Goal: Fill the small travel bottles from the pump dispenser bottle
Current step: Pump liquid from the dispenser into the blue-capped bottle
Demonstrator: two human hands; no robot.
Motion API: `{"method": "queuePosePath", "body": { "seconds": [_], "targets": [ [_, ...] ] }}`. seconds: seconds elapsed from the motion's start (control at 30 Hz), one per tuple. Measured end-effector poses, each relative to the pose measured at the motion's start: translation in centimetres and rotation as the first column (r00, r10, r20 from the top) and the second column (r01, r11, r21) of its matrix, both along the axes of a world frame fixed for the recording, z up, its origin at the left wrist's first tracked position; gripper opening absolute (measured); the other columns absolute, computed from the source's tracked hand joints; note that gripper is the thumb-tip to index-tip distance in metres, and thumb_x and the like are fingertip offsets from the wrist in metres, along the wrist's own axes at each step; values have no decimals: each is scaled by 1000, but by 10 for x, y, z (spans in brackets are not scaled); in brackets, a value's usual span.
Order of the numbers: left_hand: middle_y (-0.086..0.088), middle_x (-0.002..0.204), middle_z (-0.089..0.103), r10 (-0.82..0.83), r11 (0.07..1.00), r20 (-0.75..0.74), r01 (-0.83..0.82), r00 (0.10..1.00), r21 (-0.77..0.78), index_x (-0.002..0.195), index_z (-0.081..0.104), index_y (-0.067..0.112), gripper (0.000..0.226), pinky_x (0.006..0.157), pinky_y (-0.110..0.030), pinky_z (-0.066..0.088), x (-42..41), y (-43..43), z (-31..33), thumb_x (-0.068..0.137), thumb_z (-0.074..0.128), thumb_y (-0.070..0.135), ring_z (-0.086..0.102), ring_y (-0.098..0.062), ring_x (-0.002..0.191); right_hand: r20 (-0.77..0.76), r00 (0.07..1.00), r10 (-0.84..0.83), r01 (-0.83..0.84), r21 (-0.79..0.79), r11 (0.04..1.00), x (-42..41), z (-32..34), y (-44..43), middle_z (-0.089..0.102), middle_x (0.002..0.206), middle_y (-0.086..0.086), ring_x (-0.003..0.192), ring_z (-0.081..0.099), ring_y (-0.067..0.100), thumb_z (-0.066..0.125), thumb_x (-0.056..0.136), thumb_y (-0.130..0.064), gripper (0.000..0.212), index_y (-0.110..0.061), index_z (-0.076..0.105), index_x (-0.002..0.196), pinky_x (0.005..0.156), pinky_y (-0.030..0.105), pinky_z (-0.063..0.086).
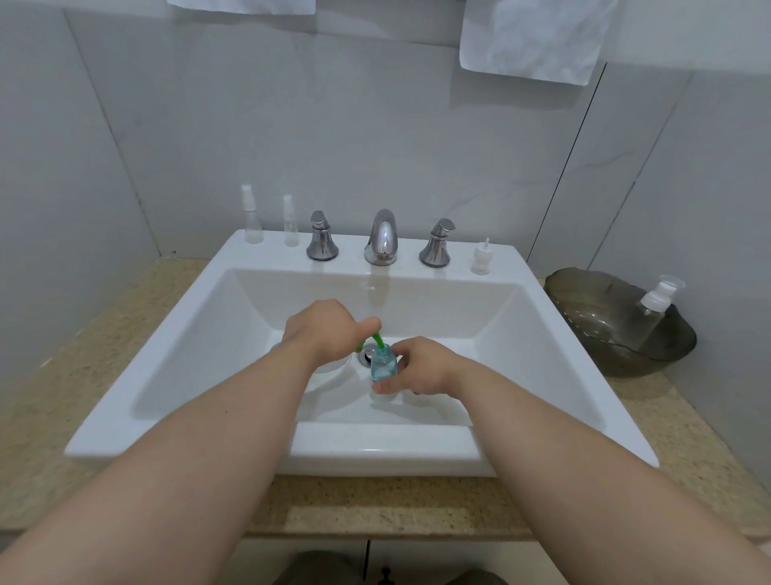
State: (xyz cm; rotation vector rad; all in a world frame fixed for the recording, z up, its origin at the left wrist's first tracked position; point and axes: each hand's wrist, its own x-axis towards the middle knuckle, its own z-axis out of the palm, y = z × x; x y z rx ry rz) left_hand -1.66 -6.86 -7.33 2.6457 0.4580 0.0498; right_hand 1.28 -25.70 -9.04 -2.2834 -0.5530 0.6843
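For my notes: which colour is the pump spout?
Green; the spout shows in the head view.

Large pale grey wall tiles (333,125) with thin dark joints rise behind a white rectangular sink (375,451) set into a speckled beige stone counter (104,334). Two white towels hang at the top edge, a small strip of one (242,5) on the left and a larger one (538,37) on the right. A chrome faucet (381,238) stands on the sink's back ledge between two chrome handles (321,238), a smoky dark glass bowl (584,292) sits on the counter at the right, and the light is soft and even.
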Motion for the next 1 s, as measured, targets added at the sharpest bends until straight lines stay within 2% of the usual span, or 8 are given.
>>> {"method": "queuePosePath", "body": {
  "seconds": [0.33, 0.5, 0.73, 1.0],
  "targets": [
    [1, 74, 70, 4, 1000, 0, -4, 1000, 12, 77, 78, 14, 53, 65, -30, 44, -2, -3, 3, 83, 54, 61, 65, -20, 73, 13, 1000, 11, -11, -4, 1000, 1, 0, 1, 60, 81, -7, 70, 54, 12, 87, 79, -36, 41, -24, 72, 116, 72, 27, 47],
    [2, 74, 71, 8, 1000, 26, -8, 1000, 13, 73, 78, 16, 58, 65, -30, 45, -4, -1, 3, 84, 51, 66, 66, -19, 74, 16, 1000, 1, -1, 33, 999, 1, 0, 0, 55, 72, -11, 64, 51, 9, 87, 80, -34, 36, -25, 72, 112, 65, 22, 41],
    [5, 75, 71, 47, 998, 46, -45, 998, -38, 66, 76, 19, 62, 72, -33, 47, -6, 3, 4, 84, 51, 72, 66, -18, 77, 55, 998, -28, 25, 55, 998, -1, 3, 1, 57, 79, -9, 73, 56, 9, 85, 81, -36, 39, -25, 71, 115, 68, 23, 42],
    [3, 75, 70, 62, 988, 13, -60, 998, -140, 67, 77, 18, 65, 68, -32, 43, -5, 9, 2, 83, 51, 76, 64, -20, 74, 53, 998, -22, 18, 74, 997, -2, 4, 2, 58, 79, -11, 73, 56, 8, 85, 81, -36, 37, -24, 71, 113, 69, 23, 43]
  ]
}}
